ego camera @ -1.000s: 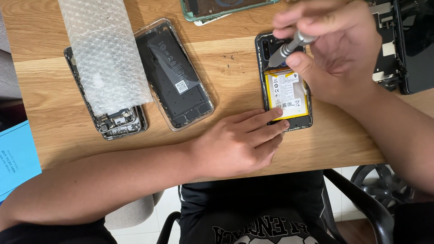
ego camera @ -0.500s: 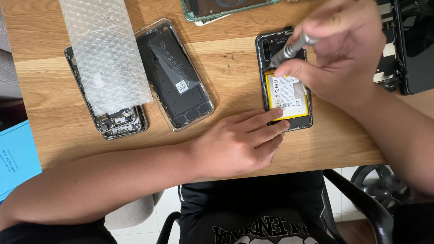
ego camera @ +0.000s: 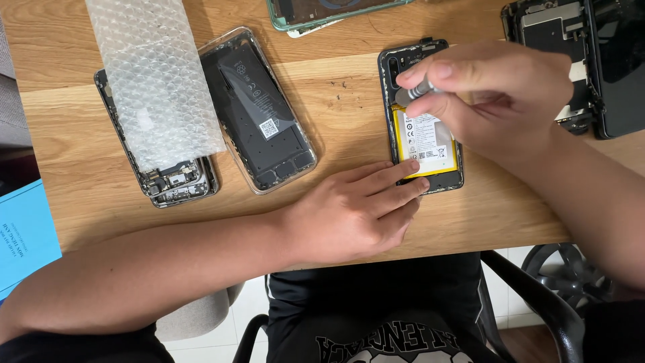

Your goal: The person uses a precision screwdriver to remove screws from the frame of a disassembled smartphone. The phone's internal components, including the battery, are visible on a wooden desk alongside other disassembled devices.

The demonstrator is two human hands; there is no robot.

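An opened black phone (ego camera: 403, 60) with a yellow-edged white battery (ego camera: 427, 142) lies on the wooden table (ego camera: 336, 101). My left hand (ego camera: 356, 210) rests flat on the table, its fingertips pressing the phone's lower left corner. My right hand (ego camera: 494, 94) hovers over the phone's upper half and pinches a small silver screwdriver (ego camera: 415, 92), whose tip points down at the phone's upper left part. The hand hides the phone's right edge.
To the left lie an opened phone in a clear case (ego camera: 259, 111) and a stripped phone frame (ego camera: 171, 183) under a bubble-wrap sheet (ego camera: 151, 74). A green-rimmed phone (ego camera: 336, 12) sits at the far edge, dark disassembled devices (ego camera: 591, 60) at the right, a blue booklet (ego camera: 23, 235) lower left.
My right hand has tilted and shifted down a little, bringing the screwdriver closer over the phone's upper left. My left hand has stayed put.
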